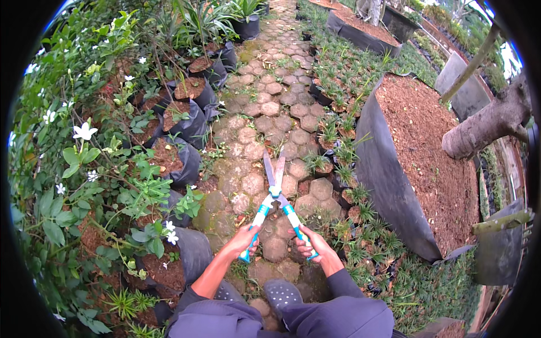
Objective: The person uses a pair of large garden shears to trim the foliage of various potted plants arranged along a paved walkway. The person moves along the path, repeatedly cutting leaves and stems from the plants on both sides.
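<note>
A pair of hedge shears (274,192) with blue and white handles points away from me over the paving, its blades parted. My left hand (245,241) is closed round the left handle's grip, and my right hand (312,246) round the right one. The blades look discoloured and touch no plant. To the left of the shears grow bushy plants with white flowers (85,132), rooted in black grow bags (190,162) of brown soil. Small grassy plants (359,194) in little black bags line the right side of the paving.
A path of hexagonal pavers (270,108) runs ahead between the plants. At the right, a tree trunk (482,122) leans over a wide black planter (389,169) of reddish-brown soil. Wooden poles (471,65) slant nearby. My dotted clogs (283,295) stand on the path.
</note>
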`<act>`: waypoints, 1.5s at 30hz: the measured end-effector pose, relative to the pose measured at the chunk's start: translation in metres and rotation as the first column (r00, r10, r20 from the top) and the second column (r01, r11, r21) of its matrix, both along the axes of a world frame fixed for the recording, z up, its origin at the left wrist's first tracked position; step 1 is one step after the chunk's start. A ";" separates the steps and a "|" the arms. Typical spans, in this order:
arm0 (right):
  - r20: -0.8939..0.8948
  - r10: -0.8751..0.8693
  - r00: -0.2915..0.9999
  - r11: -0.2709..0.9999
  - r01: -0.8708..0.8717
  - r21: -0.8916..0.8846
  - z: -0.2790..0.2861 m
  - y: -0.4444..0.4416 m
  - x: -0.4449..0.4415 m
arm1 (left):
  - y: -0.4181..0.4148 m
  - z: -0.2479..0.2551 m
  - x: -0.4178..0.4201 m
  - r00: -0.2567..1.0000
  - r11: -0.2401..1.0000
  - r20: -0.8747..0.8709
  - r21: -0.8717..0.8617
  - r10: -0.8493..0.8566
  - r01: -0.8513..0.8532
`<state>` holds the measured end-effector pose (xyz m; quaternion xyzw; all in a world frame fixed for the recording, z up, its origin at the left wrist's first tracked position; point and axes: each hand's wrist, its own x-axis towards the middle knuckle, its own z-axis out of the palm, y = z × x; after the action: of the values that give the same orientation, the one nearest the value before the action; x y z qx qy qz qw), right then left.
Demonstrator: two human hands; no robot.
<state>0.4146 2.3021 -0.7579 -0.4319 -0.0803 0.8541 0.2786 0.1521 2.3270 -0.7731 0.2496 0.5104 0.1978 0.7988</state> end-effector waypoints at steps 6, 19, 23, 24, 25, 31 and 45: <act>-0.067 -0.007 0.998 1.000 0.006 -0.011 -0.029 0.027 -0.002 | 0.020 -0.003 -0.002 0.997 0.999 -0.072 0.034 0.036 -0.033; 0.052 0.038 0.998 0.997 -0.041 0.061 -0.034 0.050 -0.051 | 0.027 -0.025 0.025 0.962 0.962 0.004 0.021 0.273 -0.273; 0.060 0.112 0.992 0.991 -0.116 0.067 -0.026 0.038 -0.041 | 0.008 -0.023 -0.009 0.982 0.980 0.024 0.062 0.190 -0.191; 0.089 0.133 0.987 0.987 -0.139 0.076 -0.021 0.032 -0.034 | 0.000 -0.015 -0.023 0.988 0.986 0.017 0.071 0.152 -0.152; 0.122 0.148 0.981 0.984 -0.159 0.083 -0.015 0.025 -0.027 | -0.008 -0.009 -0.033 0.994 0.991 0.013 0.077 0.109 -0.110; 0.203 0.228 0.952 0.971 -0.238 0.027 0.021 -0.021 -0.020 | -0.047 0.006 -0.062 0.999 0.999 0.023 -0.011 -0.034 0.034; 0.242 0.198 0.950 0.974 -0.219 0.062 0.050 0.049 -0.035 | 0.057 0.078 -0.061 0.983 0.998 0.178 -0.059 0.045 -0.035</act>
<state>0.3797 2.3510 -0.7081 -0.5058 -0.1952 0.8176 0.1939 0.0913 2.3839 -0.6946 0.1983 0.4467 0.2211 0.8439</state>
